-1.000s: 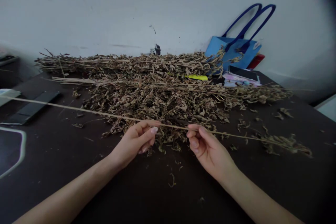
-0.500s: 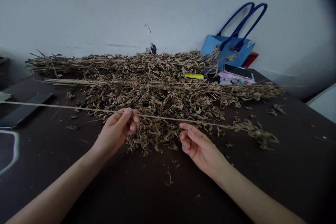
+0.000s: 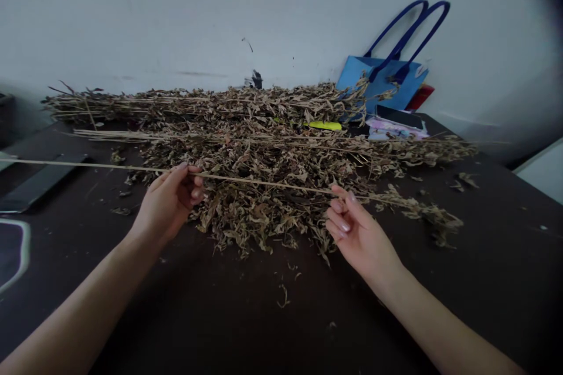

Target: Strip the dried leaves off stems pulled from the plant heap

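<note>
A long, thin dried plant stalk (image 3: 264,183) runs across in front of me, bare along most of its length, with withered leaves at its right tip. My left hand (image 3: 170,196) pinches it between thumb and fingers, left of the middle. Farther right, my right hand (image 3: 358,228) is closed on the same stalk with thumb and index finger, just short of the leafy end. Beneath and behind the stalk spreads a heap of dried, curled leaves (image 3: 250,217). The stalk's left end passes out of view.
Bundles of dried stalks (image 3: 197,105) lie behind the heap along the wall. A blue bag (image 3: 352,73) leans at the back right, near a dark phone (image 3: 398,118). A yellow object (image 3: 324,126) pokes out of the leaves. On the left lies a dark flat object (image 3: 44,184).
My left hand has moved left and slightly up with the stalk. My right hand has shifted right and now pinches the stalk near its leafy end. Another leaf hangs at the heap's front.
</note>
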`<state>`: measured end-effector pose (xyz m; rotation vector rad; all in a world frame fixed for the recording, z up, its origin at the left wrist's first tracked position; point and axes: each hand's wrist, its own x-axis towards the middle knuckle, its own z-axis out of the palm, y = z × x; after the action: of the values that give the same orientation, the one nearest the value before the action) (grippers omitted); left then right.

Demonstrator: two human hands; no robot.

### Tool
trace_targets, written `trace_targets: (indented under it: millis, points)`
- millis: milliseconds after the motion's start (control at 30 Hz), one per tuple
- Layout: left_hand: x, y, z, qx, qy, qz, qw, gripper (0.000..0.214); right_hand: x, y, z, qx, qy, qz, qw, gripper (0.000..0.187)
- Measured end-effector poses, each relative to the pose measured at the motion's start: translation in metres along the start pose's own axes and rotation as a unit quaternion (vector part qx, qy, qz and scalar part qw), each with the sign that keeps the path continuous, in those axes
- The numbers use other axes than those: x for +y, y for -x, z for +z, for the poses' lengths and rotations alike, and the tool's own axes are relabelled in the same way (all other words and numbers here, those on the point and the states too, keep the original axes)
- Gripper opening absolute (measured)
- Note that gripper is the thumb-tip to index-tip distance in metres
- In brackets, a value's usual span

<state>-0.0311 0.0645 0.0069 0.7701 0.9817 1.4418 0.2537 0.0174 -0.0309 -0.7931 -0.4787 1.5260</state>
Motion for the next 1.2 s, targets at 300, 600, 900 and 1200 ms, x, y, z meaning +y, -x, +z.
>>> trace_targets:
  millis: [300, 600, 900, 1200]
  points:
    - [0.007, -0.008, -0.01, 0.031, 0.004, -0.007, 0.999, 0.029, -0.011, -0.005, -0.002, -0.003, 0.008, -0.024, 1.0, 0.018]
    - [0.006, -0.009, -0.011, 0.026, 0.008, -0.002, 1.0, 0.028, -0.005, -0.009, -0.006, 0.033, -0.009, -0.014, 0.999, 0.01]
    - [-0.026, 0.018, 0.011, -0.13, -0.072, -0.057, 0.987, 0.018, 0.019, 0.006, 0.001, 0.017, 0.033, 0.046, 0.998, 0.012]
    - [-0.038, 0.022, 0.013, -0.16, -0.194, -0.062, 0.966, 0.029, 0.025, 0.009, 0.001, -0.002, 0.07, 0.038, 0.997, 0.011]
